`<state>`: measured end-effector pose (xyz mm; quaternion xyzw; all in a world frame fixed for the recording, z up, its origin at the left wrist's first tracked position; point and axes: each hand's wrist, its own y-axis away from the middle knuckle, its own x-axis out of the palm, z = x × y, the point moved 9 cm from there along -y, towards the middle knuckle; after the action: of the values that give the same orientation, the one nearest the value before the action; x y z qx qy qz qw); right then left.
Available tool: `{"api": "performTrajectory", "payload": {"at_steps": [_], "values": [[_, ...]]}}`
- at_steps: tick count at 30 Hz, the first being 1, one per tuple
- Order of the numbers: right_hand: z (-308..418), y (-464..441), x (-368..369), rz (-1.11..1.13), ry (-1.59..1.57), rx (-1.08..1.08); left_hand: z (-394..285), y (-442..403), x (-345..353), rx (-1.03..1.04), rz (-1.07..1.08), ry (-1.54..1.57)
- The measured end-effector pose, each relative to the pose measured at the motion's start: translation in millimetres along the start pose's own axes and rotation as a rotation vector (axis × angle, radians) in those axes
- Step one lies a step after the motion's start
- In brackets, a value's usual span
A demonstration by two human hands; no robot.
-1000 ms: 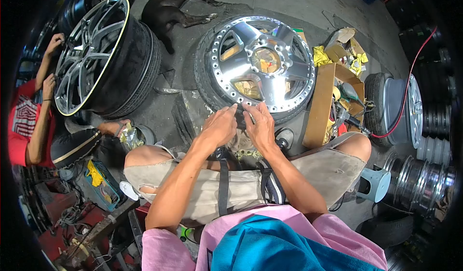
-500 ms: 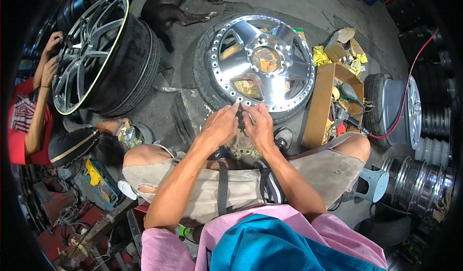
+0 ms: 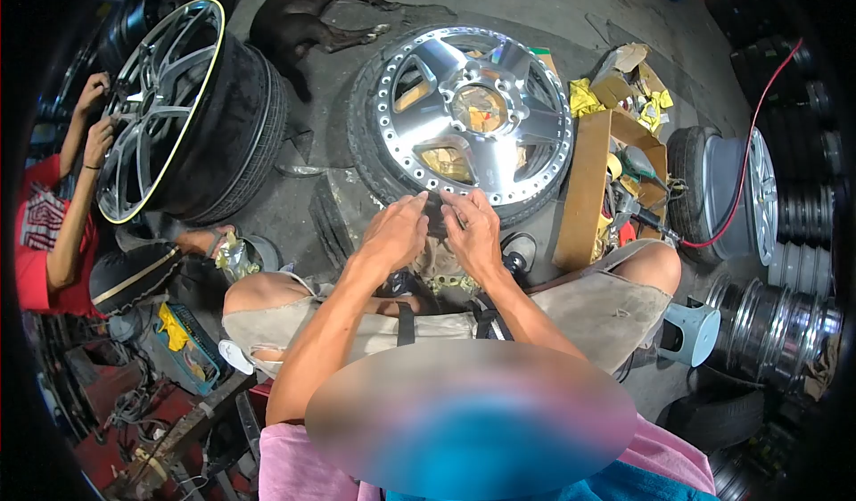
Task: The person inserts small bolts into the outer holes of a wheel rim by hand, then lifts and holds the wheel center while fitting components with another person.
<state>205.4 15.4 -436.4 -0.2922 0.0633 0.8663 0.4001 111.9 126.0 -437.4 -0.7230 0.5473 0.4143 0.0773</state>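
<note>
A polished alloy wheel rim (image 3: 501,149) with a ring of small holes lies face up on a tire (image 3: 367,149) in front of me. My left hand (image 3: 397,232) is at the rim's near edge, its fingers closed together and their tips pointing at the holes. Close beside it, my right hand (image 3: 473,234) has its thumb and fingers pinched at the same edge. Something small and dark shows between the fingertips, too small to name. Crumpled brown and yellow material shows through the wheel's openings.
A cardboard box (image 3: 584,189) of tools stands right of the wheel, with a red hose (image 3: 742,176) beyond. At left, a co-worker's hands (image 3: 96,118) touch another upright wheel (image 3: 160,109). A black dog (image 3: 303,11) lies behind. A blue stool (image 3: 694,333) is at right.
The view has shifted slightly, moving the wheel a little left in the picture. Both my hands stay at the rim's near edge, with small finger movements. The co-worker's hands moved slightly.
</note>
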Motion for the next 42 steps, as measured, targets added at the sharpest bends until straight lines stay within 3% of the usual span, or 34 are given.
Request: {"api": "performTrajectory", "payload": {"at_steps": [12,20,32,42], "values": [[-5,1,11,0.017,-0.033,-0.006,-4,-4,3,0.024,-0.023,0.027],[-10,2,16,0.041,-0.237,0.004,-1,-1,-9,0.045,-0.035,0.100],[-13,4,12,0.004,-0.080,0.042,-3,-3,-3,0.026,-0.015,0.045],[-5,2,15,0.031,-0.212,0.011,-5,-1,-13,0.091,-0.066,0.064]]}}
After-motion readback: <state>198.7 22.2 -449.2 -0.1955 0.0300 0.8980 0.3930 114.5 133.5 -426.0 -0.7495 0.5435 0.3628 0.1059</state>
